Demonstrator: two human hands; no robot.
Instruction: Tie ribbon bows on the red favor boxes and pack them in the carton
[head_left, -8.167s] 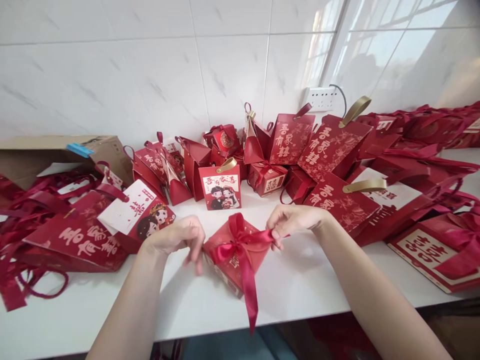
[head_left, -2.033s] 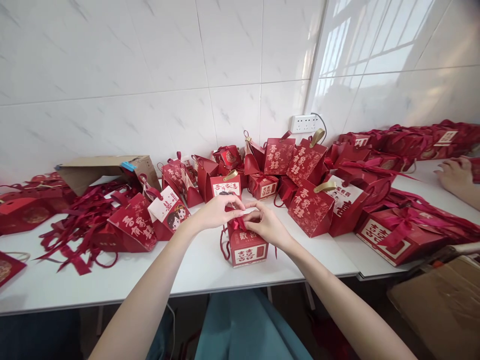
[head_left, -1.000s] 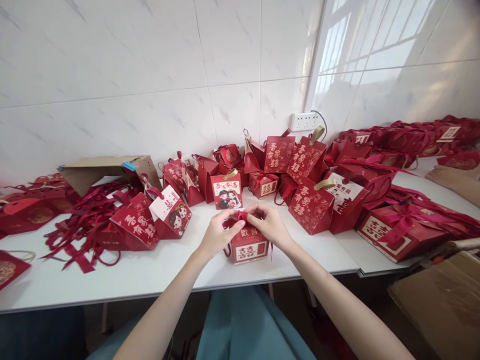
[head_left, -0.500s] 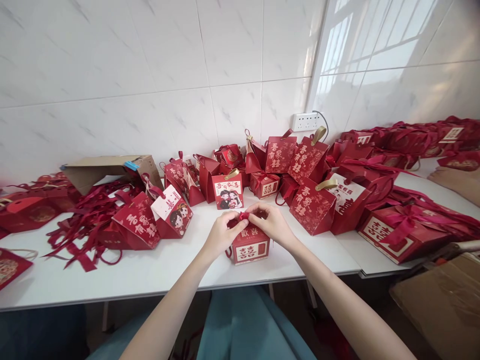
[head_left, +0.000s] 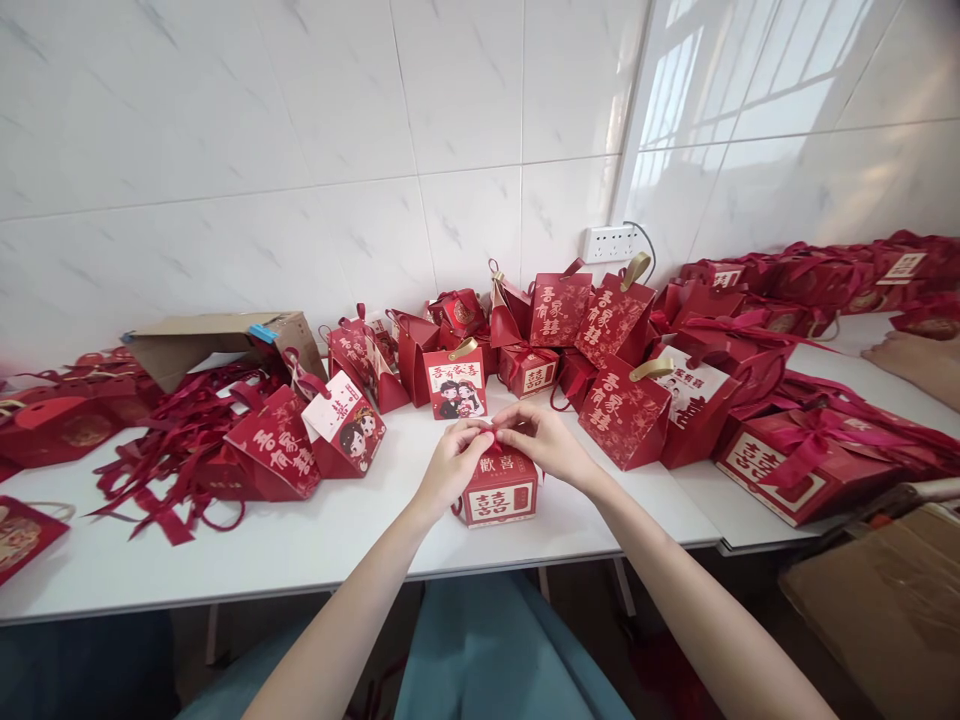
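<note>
A small red gift box [head_left: 501, 503] with a cream double-character label stands upright near the table's front edge. Above its top, my left hand [head_left: 456, 462] pinches a red ribbon [head_left: 493, 432] from the left. My right hand [head_left: 546, 442] closes its fingertips on the same ribbon from the right, almost touching the left ones. Part of the ribbon is hidden by my fingers. Just behind stands a red box with a cartoon couple [head_left: 457, 385].
Red boxes [head_left: 625, 412] stand behind and to the right. Loose ribbons [head_left: 176, 450] and an open cardboard carton [head_left: 217, 335] lie left on the white table [head_left: 315, 562]. Another person's hand [head_left: 916, 362] is at the far right. A power strip [head_left: 613, 244] sits by the wall.
My hands have shifted slightly over the box top, still pinching the ribbon. At the far right the other person's hand has moved a little to the right. The box at the far left edge has moved slightly.
</note>
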